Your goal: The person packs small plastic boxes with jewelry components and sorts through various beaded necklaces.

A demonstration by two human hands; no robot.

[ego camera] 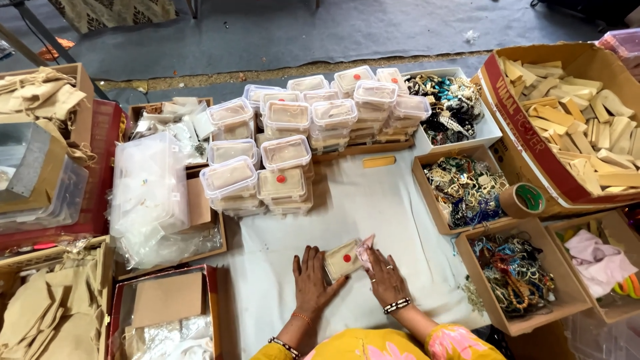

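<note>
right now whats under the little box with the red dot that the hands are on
The small clear box lies on the white cloth, left hand and right hand touching it. Whatever is beneath the cloth is covered.

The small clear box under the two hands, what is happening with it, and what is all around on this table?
A person in a yellow top has both hands on a small clear box with a red dot, lying on the white cloth. The left hand lies flat beside it; the right hand touches its other side, by a bit of pink wrapping. Behind it stand stacks of similar lidded boxes. Cardboard trays of beaded jewellery sit to the right, beside a roll of brown tape.
</note>
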